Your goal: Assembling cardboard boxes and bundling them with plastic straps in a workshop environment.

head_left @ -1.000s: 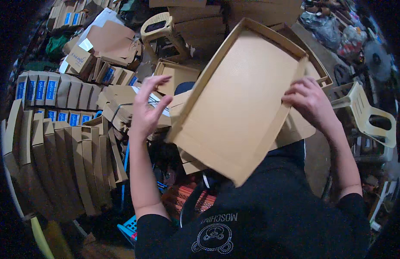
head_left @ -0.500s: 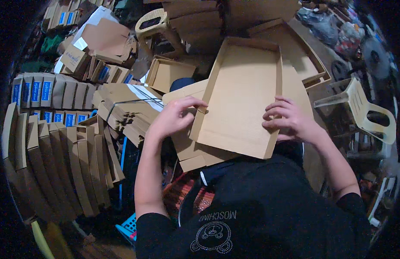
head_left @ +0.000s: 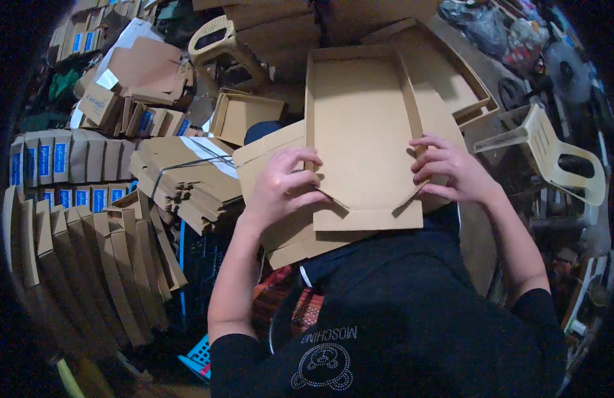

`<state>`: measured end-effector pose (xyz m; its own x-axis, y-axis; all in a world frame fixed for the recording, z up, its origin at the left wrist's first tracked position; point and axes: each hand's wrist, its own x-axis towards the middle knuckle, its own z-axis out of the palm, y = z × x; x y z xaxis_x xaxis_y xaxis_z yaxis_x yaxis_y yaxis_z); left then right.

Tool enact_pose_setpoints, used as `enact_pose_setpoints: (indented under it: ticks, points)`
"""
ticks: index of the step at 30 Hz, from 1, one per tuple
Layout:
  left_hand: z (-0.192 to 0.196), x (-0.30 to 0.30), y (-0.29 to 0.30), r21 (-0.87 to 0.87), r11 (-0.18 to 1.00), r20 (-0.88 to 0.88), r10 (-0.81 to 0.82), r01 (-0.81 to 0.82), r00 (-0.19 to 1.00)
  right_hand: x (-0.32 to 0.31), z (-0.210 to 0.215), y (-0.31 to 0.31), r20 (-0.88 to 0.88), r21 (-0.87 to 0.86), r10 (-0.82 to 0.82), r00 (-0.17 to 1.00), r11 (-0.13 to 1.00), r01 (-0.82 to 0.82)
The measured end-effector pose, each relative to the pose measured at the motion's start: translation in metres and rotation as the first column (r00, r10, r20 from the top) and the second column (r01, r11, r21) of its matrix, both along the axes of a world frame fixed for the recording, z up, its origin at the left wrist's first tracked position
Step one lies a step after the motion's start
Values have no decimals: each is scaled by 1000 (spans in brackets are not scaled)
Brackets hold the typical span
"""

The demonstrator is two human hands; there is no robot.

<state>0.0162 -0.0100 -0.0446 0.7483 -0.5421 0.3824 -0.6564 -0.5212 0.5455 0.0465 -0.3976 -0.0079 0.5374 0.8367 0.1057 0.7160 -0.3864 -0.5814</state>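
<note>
A shallow brown cardboard box tray lies before me over my lap, its far end and long side walls raised. At its near end the panel lies flat toward me, and the two corner flaps slant inward. My left hand is closed on the near part of the left wall, its fingers at the wall and thumb by the left corner flap. On the opposite side, my right hand grips the right wall near its corner flap. Flat cardboard blanks lie beneath the tray.
To the left stand rows of folded cartons and a strapped cardboard bundle. A cream plastic chair lies tipped at the right. Beyond the tray are a smaller open box, a plastic stool and another large tray.
The tray has turned straighter toward me and shifted slightly left. Its near end wall has come down flat, and the corner flaps now angle inward. Both hands hold the near corners.
</note>
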Motion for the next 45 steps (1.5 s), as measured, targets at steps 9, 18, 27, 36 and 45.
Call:
enact_pose_setpoints:
  ticks: [9,18,27,36,45]
  points:
    - [-22,-12,-28,-54,998,90,44,-39,995,-14,-24,-5,106,43,-208,972,978,205]
    - [-40,-23,-37,-8,999,269,-39,43,962,-24,-44,-6,404,89,-147,903,989,122]
    - [-51,-23,-37,-142,988,233,-27,61,972,-22,-60,-16,396,140,-109,912,988,57]
    - [-27,-17,-31,-396,913,81,136,-94,987,-26,-23,-12,414,-51,-41,909,996,68]
    - [-35,-22,-34,-243,970,257,82,-17,963,-26,-37,-8,558,66,-155,815,988,143]
